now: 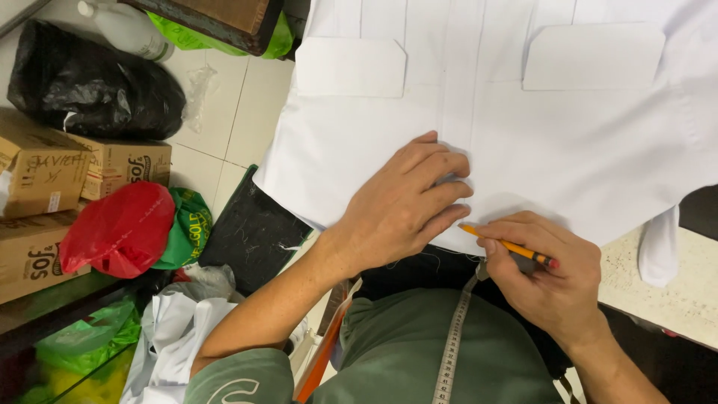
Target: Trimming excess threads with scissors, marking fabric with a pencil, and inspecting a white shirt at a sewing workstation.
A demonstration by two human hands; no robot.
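Observation:
A white shirt [523, 127] with two flapped chest pockets lies spread on a table, its front placket running down the middle. My left hand [404, 206] rests flat on the shirt's lower edge beside the placket, fingers pressing the cloth. My right hand [550, 280] grips an orange pencil [508, 245] with a red end, its tip touching the hem just under my left fingertips. A measuring tape [452, 344] hangs from my neck over my green shirt.
A speckled tabletop [673, 288] shows at the right. On the floor at the left sit cardboard boxes [37, 179], a black bag [90, 86], a red bag [120, 228], a green bag [191, 224], a white bottle [127, 26] and crumpled white cloth [176, 329].

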